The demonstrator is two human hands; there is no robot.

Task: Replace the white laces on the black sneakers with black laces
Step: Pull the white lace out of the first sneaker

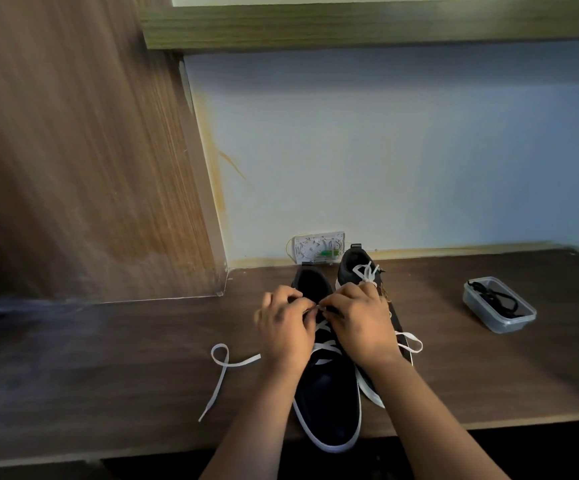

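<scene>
Head view: I log both hands over the near black sneaker [329, 403] on the wooden desk [108, 375]. Left hand [283, 329] and right hand [362, 323] each pinch its white lace [322, 346] at the top eyelets. Second sneaker [352, 268] just behind. Black laces [497, 299] lie in a clear container [504, 325], well apart to the right.

Both hands, the left hand [283, 327] and the right hand [362, 323], cover the near sneaker's [329, 396] upper eyelets, so the pinch on the white lace [322, 346] can't be made out. The far sneaker [352, 268] is half hidden behind the right hand. The wooden panel [73, 150] on the left is smeared with blur, and the wall box's [317, 247] detail is too small to read.
</scene>
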